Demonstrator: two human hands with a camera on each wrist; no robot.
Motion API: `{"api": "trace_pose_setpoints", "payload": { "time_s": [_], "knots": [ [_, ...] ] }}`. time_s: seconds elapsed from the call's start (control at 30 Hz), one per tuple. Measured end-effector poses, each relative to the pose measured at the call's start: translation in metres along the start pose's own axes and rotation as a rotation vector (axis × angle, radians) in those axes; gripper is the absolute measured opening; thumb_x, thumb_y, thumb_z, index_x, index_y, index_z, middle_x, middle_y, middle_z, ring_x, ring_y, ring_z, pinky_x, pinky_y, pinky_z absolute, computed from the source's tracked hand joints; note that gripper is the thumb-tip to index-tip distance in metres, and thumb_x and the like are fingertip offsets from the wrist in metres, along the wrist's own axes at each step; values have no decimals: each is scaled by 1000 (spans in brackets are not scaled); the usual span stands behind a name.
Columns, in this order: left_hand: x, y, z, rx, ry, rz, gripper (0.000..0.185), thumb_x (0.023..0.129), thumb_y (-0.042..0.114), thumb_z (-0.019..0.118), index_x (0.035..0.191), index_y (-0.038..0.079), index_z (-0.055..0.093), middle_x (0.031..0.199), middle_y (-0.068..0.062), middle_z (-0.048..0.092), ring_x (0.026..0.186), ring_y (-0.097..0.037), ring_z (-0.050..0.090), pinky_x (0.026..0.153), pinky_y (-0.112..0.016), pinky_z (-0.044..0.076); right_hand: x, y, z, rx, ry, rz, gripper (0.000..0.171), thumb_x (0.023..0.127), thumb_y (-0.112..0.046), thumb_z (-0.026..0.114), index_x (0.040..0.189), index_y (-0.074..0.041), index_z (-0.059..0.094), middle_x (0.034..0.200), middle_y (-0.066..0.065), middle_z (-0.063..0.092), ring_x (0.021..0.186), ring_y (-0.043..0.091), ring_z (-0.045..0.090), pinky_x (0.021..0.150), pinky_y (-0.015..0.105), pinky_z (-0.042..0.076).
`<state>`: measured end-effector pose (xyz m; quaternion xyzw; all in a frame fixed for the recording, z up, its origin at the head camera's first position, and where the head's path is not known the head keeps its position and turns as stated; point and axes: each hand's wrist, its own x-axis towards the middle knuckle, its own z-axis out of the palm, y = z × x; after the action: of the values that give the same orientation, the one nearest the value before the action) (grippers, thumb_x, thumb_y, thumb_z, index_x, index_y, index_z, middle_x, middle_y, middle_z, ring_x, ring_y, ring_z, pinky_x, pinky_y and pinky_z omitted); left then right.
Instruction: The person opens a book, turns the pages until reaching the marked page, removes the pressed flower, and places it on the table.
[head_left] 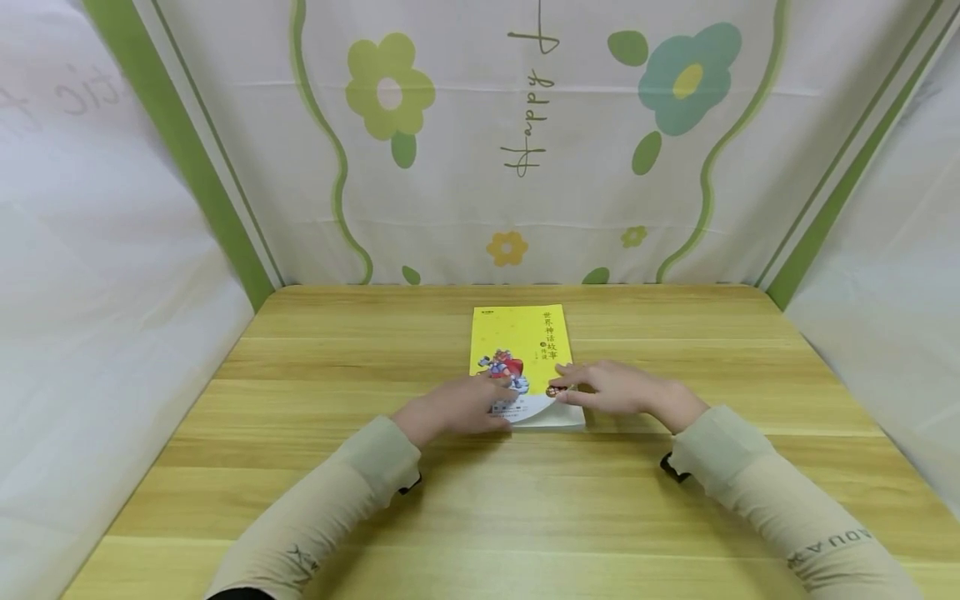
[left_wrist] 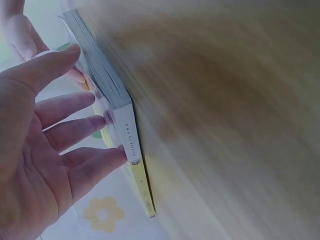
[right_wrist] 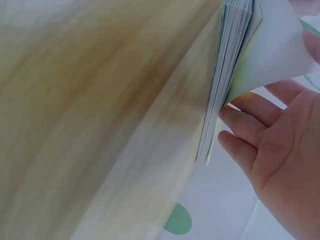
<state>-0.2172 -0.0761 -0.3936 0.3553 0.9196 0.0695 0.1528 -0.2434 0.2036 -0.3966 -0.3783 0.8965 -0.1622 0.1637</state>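
Observation:
A yellow paperback book (head_left: 521,342) with a cartoon cover lies flat in the middle of the wooden table (head_left: 300,483). My left hand (head_left: 457,408) rests with straight fingers on the book's near left part, and the fingertips (left_wrist: 112,152) touch the spine (left_wrist: 131,137). My right hand (head_left: 615,390) is at the near right corner. It pinches the front cover (right_wrist: 275,45), which curls up from the page block (right_wrist: 227,75) and shows its white inside. The right fingers (right_wrist: 250,117) lie just under that lifted cover.
White cloth walls with green stripes and flower prints (head_left: 390,87) close in the table at the back and on both sides. Bare wood surrounds the book. Pale sleeves (head_left: 757,475) cover both forearms.

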Motion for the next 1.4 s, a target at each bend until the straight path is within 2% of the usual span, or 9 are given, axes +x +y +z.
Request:
{"api": "trace_pose_setpoints", "payload": {
  "time_s": [0.23,0.4,0.67,0.8,0.9,0.97,1.07,1.23,1.4],
  "knots": [
    [0,0,0,-8,2,-1,52,101,42,66,146,16,60,153,-4,51,141,-24,48,114,-43,39,-1,1,0,2,2,-8,57,105,-52,51,143,-11,62,156,18,44,145,41,38,115,59,31],
    [1,1,-1,-9,0,-12,56,99,47,67,146,17,61,153,-5,52,138,-26,51,112,-44,42,0,-4,-2,17,5,37,56,107,-53,46,143,-13,63,157,16,44,145,39,38,115,58,31],
    [6,6,1,-5,44,-36,58,98,50,67,144,16,62,154,-5,51,133,-23,55,108,-41,46,11,-8,-1,-23,94,63,51,109,-48,44,128,-11,73,143,20,57,131,42,55,108,57,42],
    [8,10,1,-18,68,-26,57,98,48,68,143,13,62,139,-3,64,111,-16,64,97,-35,52,14,-8,-1,-22,116,65,47,109,-45,46,125,-10,74,135,17,65,124,39,61,105,56,46],
    [10,13,1,-26,77,-23,51,99,44,67,138,11,65,119,-2,70,90,-13,61,83,-30,53,15,-8,-1,-28,131,54,47,109,-44,46,124,-10,75,129,15,69,120,37,64,102,55,48],
    [11,14,0,-28,78,-26,47,101,42,66,135,11,67,110,0,71,83,-12,59,78,-29,52,14,-9,-1,-26,142,49,47,109,-44,47,123,-9,75,129,15,69,120,38,64,102,55,48],
    [12,15,-1,-35,78,-32,42,103,39,63,134,11,68,104,1,71,79,-11,58,76,-29,52,11,-8,-1,-7,152,54,45,109,-43,49,122,-8,75,131,15,68,123,38,62,103,55,47],
    [12,17,-2,-78,70,-49,39,105,35,59,134,11,69,108,-1,72,80,-13,61,79,-31,54,6,-5,-1,-1,164,35,46,108,-42,51,128,-5,71,134,16,66,126,38,60,105,54,46],
    [12,18,-2,-112,57,-87,40,106,35,56,137,12,67,121,-3,72,87,-13,62,88,-35,54,1,-1,1,9,173,16,58,107,-45,51,141,1,60,143,20,58,131,39,55,108,55,43]
  ]
}}
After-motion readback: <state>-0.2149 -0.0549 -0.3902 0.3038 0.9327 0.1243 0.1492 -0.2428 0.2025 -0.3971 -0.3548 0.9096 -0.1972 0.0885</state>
